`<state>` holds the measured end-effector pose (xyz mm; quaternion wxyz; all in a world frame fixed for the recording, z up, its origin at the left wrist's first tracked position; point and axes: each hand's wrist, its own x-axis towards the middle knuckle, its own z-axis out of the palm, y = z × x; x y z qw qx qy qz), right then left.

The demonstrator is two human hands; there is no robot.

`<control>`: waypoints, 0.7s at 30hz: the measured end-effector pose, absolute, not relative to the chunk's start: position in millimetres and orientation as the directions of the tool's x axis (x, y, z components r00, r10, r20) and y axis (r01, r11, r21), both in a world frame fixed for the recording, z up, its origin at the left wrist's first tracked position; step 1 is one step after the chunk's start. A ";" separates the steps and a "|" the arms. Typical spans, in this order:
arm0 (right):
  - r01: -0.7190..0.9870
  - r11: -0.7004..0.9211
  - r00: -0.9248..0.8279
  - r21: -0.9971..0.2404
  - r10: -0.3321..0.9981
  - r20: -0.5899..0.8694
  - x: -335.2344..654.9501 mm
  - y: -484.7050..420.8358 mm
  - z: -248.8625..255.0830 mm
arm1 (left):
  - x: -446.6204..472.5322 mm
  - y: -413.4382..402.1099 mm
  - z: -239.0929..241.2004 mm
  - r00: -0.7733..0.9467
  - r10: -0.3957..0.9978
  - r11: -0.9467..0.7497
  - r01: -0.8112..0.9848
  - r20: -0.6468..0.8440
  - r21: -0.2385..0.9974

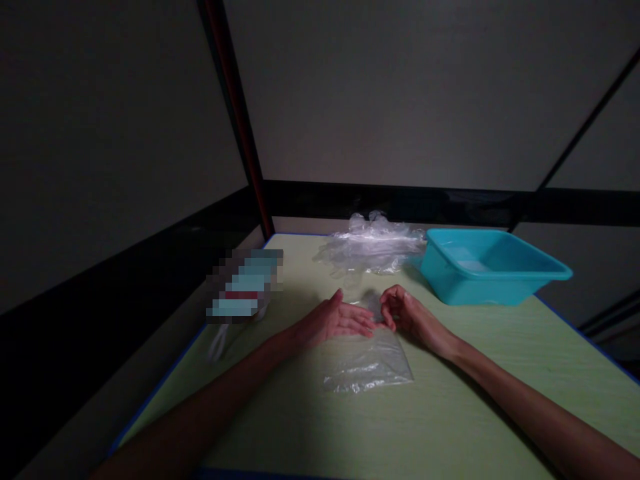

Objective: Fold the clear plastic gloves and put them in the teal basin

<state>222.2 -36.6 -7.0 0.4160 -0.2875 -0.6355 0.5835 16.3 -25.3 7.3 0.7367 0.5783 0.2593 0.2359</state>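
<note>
A flat piece of thin clear plastic (373,367) lies on the table below my hands, its straight edge towards me. It looks like a bag or the cuff end of a disposable glove; the hands cover its far part. My left hand (345,320) hovers over its left side, fingers stretched out and palm turned to the right. Close to those fingertips, my right hand (403,313) has its fingers curled in towards the thumb at the plastic's upper right. Whatever the right fingers pinch, if anything, is hidden.
Behind the hands lies a heap of clear plastic gloves (375,243). A turquoise basin (475,287) stands at the back right. Near the table's left edge is a blurred-out object (247,287) with a white loop (217,343). The pale green table (280,427) has blue edging; walls rise behind and left.
</note>
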 end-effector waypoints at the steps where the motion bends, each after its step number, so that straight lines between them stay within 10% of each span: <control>1: -0.133 0.125 -0.504 -0.983 0.846 0.176 221.9 -36.7 -7.8 | 14.4 -24.7 7.6 0.759 0.639 0.251 -0.050 -0.127 0.967; 21: 0.167 0.187 -0.524 -0.968 0.849 0.074 243.3 -41.6 15.2 | -26.8 -17.9 29.2 0.793 0.540 0.305 0.128 -0.282 0.944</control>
